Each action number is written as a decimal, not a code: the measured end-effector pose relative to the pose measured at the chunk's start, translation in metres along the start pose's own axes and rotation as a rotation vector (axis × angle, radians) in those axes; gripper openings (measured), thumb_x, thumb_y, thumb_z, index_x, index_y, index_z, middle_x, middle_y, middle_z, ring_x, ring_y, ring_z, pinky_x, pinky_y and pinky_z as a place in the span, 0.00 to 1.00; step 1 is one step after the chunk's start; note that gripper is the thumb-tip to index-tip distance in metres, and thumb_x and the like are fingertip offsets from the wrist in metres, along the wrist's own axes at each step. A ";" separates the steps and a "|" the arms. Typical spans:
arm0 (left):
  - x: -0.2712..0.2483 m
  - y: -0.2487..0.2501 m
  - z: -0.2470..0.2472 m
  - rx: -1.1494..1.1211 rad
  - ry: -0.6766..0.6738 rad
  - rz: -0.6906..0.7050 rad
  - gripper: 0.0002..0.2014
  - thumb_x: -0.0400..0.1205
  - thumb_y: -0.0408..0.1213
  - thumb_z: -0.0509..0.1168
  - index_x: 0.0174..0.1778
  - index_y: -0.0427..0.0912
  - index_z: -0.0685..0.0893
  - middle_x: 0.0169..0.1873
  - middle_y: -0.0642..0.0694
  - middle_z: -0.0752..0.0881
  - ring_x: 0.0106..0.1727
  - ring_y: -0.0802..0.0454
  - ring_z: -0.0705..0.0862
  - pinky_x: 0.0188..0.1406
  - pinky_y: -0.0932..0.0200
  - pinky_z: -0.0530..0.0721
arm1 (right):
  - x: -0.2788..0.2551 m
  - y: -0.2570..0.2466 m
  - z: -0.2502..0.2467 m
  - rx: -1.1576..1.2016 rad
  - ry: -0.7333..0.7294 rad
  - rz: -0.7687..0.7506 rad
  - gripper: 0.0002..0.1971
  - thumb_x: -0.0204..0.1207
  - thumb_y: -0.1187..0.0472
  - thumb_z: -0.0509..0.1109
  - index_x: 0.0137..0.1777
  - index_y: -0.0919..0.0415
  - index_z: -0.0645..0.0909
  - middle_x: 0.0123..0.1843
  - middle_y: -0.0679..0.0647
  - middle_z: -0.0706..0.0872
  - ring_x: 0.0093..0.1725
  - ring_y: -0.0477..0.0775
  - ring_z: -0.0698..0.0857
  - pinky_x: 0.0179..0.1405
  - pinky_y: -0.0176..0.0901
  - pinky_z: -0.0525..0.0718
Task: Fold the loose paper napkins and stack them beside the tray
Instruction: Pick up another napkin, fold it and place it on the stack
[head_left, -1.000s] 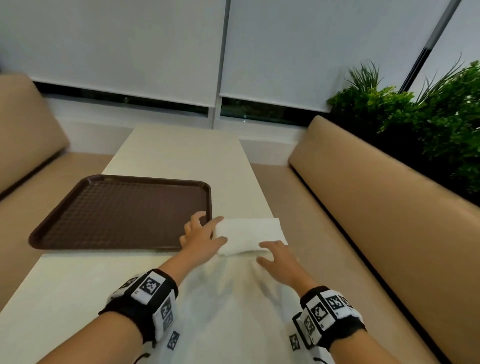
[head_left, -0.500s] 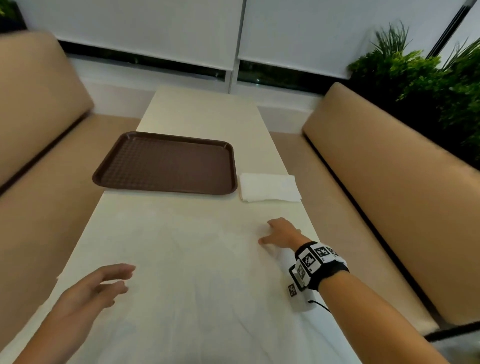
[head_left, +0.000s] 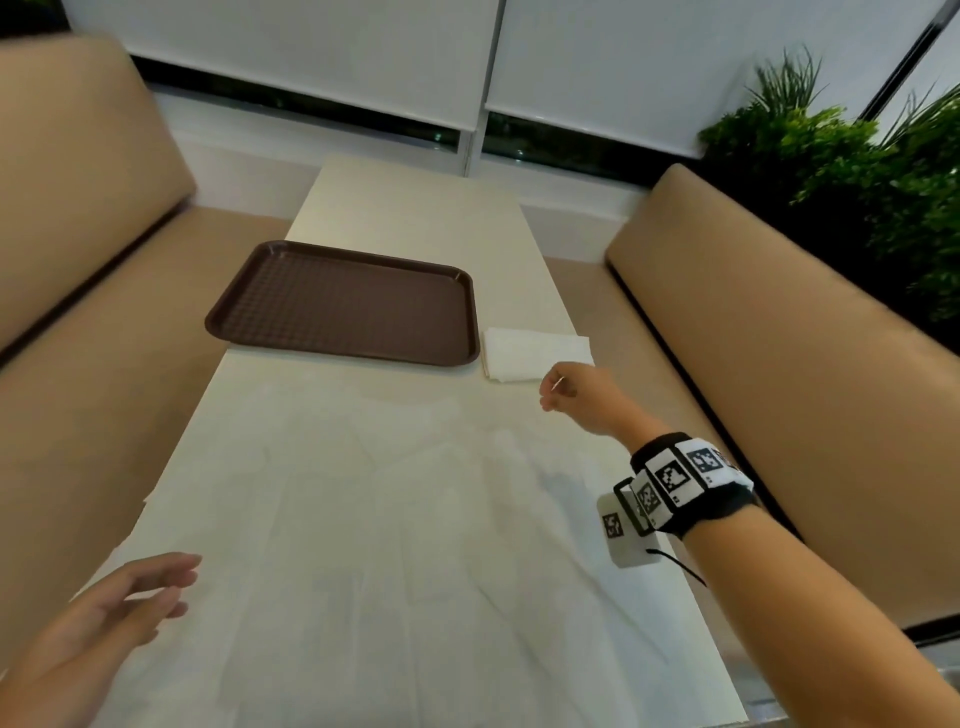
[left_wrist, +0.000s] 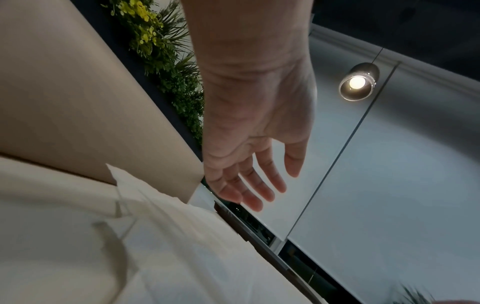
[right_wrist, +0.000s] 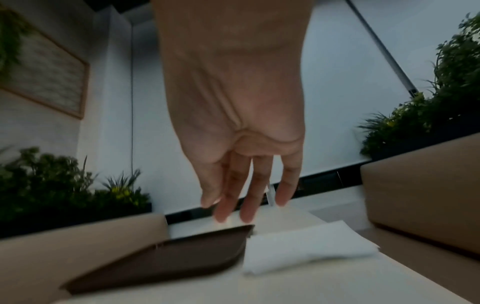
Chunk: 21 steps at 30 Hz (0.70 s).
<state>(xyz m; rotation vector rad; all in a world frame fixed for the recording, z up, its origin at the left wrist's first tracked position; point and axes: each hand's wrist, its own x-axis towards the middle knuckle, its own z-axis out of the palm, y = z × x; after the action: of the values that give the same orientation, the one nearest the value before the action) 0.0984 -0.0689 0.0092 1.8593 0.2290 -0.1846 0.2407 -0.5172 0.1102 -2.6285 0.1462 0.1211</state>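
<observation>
A folded white napkin (head_left: 535, 353) (right_wrist: 306, 246) lies flat on the table, just right of the brown tray (head_left: 343, 304) (right_wrist: 168, 261). My right hand (head_left: 548, 395) (right_wrist: 241, 205) hovers over the napkin's near right corner with its fingers hanging relaxed and holding nothing. Thin, creased loose napkin paper (head_left: 415, 519) (left_wrist: 168, 236) is spread across the near half of the table. My left hand (head_left: 171, 582) (left_wrist: 257, 191) floats above the table's near left edge, fingers straight and empty.
The narrow cream table (head_left: 415, 218) runs away from me towards a window with white blinds (head_left: 311, 47). Beige padded benches (head_left: 779, 338) flank it on both sides. Green plants (head_left: 857, 171) stand behind the right bench. The tray holds nothing.
My right hand has lifted off the table and moved forward to the folded napkin's near edge. The left hand, drawn back to the near left a second ago, has barely shifted since.
</observation>
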 end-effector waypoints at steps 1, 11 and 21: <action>-0.002 0.004 0.003 -0.010 -0.005 0.013 0.17 0.84 0.23 0.57 0.48 0.50 0.86 0.43 0.57 0.89 0.40 0.57 0.87 0.47 0.53 0.78 | 0.001 0.002 0.006 -0.079 -0.059 0.021 0.06 0.79 0.56 0.69 0.54 0.54 0.81 0.52 0.49 0.85 0.54 0.51 0.82 0.51 0.42 0.79; -0.007 -0.012 -0.009 0.029 -0.037 -0.005 0.29 0.82 0.21 0.58 0.41 0.66 0.89 0.42 0.61 0.89 0.38 0.59 0.88 0.36 0.68 0.82 | 0.023 0.043 0.065 -0.286 -0.144 0.460 0.40 0.71 0.43 0.76 0.72 0.69 0.65 0.68 0.63 0.77 0.70 0.64 0.76 0.64 0.51 0.77; -0.009 -0.026 -0.016 0.043 0.021 -0.080 0.32 0.83 0.22 0.57 0.37 0.71 0.87 0.40 0.62 0.89 0.35 0.62 0.88 0.42 0.55 0.82 | 0.013 0.063 0.055 -0.151 -0.146 0.326 0.30 0.72 0.51 0.77 0.70 0.62 0.71 0.68 0.60 0.77 0.66 0.59 0.79 0.60 0.44 0.75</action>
<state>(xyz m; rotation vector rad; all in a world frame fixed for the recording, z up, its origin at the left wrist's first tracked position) 0.0834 -0.0467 -0.0083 1.8964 0.3161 -0.2263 0.2422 -0.5465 0.0307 -2.7120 0.5327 0.4490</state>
